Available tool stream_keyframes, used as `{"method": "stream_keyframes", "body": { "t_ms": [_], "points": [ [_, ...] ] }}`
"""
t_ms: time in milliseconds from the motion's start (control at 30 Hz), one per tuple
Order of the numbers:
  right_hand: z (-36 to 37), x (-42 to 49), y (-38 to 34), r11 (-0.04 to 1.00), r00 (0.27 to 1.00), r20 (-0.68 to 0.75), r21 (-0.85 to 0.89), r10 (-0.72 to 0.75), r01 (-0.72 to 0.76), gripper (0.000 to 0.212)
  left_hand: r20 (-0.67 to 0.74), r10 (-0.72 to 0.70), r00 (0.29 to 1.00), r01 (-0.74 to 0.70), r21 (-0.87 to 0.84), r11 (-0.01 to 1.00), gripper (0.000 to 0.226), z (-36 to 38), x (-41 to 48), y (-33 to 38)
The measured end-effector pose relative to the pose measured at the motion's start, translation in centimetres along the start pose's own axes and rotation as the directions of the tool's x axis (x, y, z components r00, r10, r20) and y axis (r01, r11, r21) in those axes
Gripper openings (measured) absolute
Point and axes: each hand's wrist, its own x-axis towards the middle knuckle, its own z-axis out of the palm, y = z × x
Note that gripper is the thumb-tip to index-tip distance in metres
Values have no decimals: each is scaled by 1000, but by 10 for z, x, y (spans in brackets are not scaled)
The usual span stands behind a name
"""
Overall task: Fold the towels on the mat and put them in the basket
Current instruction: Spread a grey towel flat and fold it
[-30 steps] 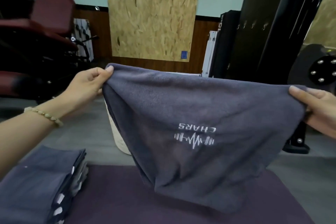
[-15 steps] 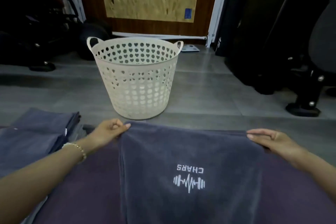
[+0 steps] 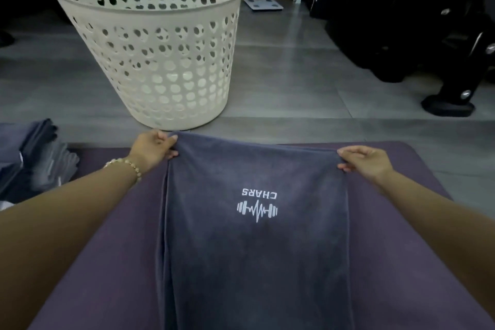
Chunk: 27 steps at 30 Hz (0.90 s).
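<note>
Purple foam mat [image 3: 401, 262] on grey floor: grey terry towel [image 3: 254, 249] lies flat mid-mat, left hand [image 3: 154, 150] and right hand [image 3: 365, 161] each pinching a far corner near the cream perforated plastic basket [image 3: 150, 43]; risk: unequal pull skews fold.

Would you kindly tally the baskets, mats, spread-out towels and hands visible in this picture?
basket: 1
mat: 1
spread-out towel: 1
hands: 2, left hand and right hand
Total: 5
</note>
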Motion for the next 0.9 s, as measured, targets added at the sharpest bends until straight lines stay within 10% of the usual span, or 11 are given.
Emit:
{"method": "stream_keyframes", "body": {
  "t_ms": [167, 433, 600, 733, 900],
  "points": [
    [14, -11, 30, 981, 976, 121, -93, 181, -171, 41, 146, -99, 984, 34, 392, 919, 71, 14, -35, -32],
    [-21, -179, 131, 825, 810, 257, -381, 527, -417, 39, 363, -391, 846, 14, 718, 696, 45, -25, -189, -176],
    [-26, -225, 167, 846, 844, 144, -234, 517, -479, 108, 290, -322, 901, 115, 556, 823, 17, -21, -231, -191],
    [-22, -246, 174, 827, 808, 189, -205, 558, -523, 27, 334, -340, 879, 160, 465, 871, 33, -7, -256, -186],
    [-21, -268, 179, 840, 829, 238, -355, 506, -411, 19, 461, -248, 852, 63, 380, 923, 37, -8, -274, -188]
  ]
}}
